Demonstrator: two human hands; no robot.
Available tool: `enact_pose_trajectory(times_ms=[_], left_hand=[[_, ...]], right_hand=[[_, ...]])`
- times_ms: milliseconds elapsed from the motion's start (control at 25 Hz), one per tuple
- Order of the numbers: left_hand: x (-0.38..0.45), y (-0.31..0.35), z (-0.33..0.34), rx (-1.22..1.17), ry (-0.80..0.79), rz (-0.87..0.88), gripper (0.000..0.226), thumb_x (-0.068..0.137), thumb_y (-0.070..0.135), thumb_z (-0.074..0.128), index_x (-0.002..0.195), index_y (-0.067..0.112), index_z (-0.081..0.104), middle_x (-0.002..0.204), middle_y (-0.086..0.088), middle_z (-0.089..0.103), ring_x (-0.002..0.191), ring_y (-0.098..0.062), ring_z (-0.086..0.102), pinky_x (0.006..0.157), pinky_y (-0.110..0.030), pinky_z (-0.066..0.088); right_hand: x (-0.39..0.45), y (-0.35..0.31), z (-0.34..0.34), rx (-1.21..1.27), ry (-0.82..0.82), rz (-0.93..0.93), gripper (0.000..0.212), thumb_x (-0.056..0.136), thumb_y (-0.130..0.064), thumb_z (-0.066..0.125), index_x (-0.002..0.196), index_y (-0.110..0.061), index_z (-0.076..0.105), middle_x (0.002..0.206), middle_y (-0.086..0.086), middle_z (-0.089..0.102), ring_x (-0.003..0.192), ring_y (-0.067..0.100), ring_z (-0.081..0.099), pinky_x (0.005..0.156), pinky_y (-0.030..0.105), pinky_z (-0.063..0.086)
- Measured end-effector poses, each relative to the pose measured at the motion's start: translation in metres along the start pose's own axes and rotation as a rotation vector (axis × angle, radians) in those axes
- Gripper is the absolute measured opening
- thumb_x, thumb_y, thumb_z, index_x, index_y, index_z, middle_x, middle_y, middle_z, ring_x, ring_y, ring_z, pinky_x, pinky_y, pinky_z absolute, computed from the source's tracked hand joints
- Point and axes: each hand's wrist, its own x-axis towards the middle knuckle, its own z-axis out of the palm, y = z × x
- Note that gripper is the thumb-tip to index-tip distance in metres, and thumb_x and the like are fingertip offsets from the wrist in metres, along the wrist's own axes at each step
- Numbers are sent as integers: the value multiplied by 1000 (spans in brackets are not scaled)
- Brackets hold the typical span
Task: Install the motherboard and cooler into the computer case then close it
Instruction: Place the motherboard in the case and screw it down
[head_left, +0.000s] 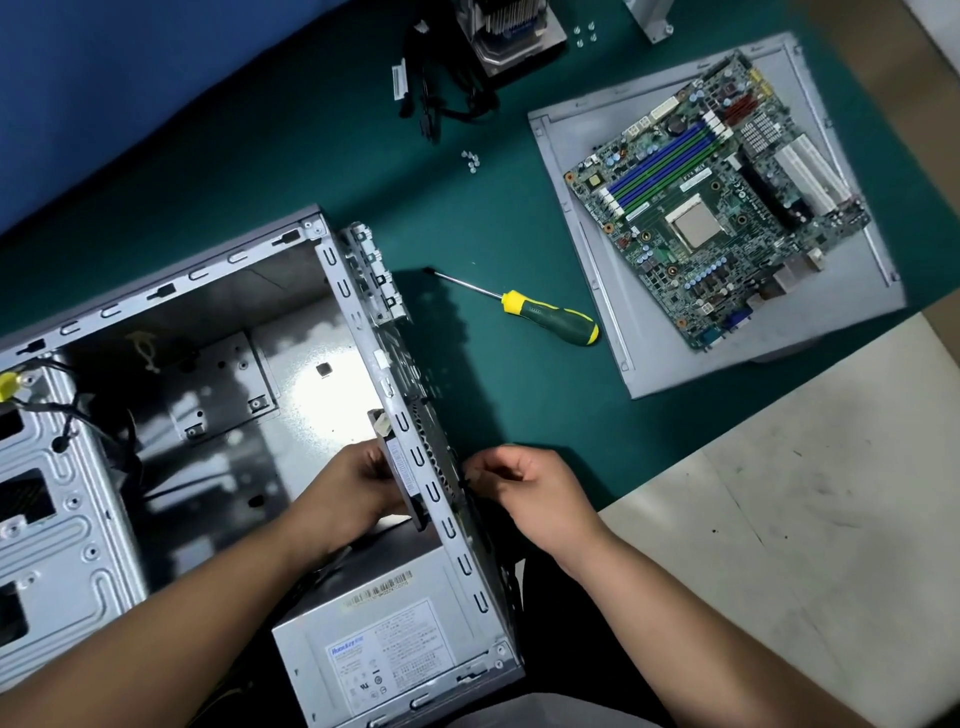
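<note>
One green mat (519, 218), pale, perhaps concrete, floor (779, 545)

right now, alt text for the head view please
Both hands work at the rear wall of an open computer case: the left hand holds a flat part inside, the right hand pinches outside. A motherboard and screwdriver lie nearby on the green mat.

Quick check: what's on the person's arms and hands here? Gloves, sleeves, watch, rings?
Nothing worn that shows. Left hand and right hand are bare, no gloves. Both forearms are uncovered to the frame edge: no sleeves, watch or wrist strap. No rings visible on the fingers in view.
</note>
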Motion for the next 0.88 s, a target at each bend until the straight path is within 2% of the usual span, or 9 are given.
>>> enact_pose_trajectory(times_ms=[160, 280, 360, 640, 880], left_hand=[[-1, 2, 2, -7, -3, -4, 22, 85, -25, 56, 103, -19, 68, 94, -25, 75, 75, -14, 74, 67, -18, 57], [-2, 2, 3, -10, 1, -21, 25, 85, -27, 54, 103, -17, 68, 82, -9, 79, 72, -8, 74, 64, -15, 56], [-1, 1, 3, -22, 4, -33, 26, 85, -27, 54, 104, -16, 68, 80, -5, 79, 71, -7, 74, 64, -15, 56], [-2, 1, 2, -24, 26, -60, 27, 85, -28, 54, 104, -17, 67, 85, -11, 78, 75, -13, 74, 66, -20, 57], [0, -1, 2, -16, 41, -82, 25, 85, -28, 54, 105, -21, 65, 90, -19, 77, 75, -16, 73, 67, -21, 59]], right_hand=[[-2, 1, 0, 37, 0, 12, 9, 88, -25, 74, 92, -30, 79, 95, -6, 78, 90, 6, 71, 82, 18, 51], [-3, 0, 3, 48, 15, 23, 7, 87, -28, 74, 92, -31, 79, 94, -7, 78, 87, 4, 71, 80, 18, 51], [-3, -2, 4, 42, 20, 37, 7, 87, -27, 74, 89, -32, 79, 92, -6, 78, 85, 3, 70, 80, 19, 50], [8, -20, -3, -80, -49, 157, 20, 86, -13, 76, 76, -30, 79, 83, -6, 78, 75, 4, 65, 81, 28, 52], [17, -34, -8, -225, -87, 213, 26, 88, -7, 74, 71, -27, 77, 76, -10, 76, 71, 3, 66, 77, 24, 54]])
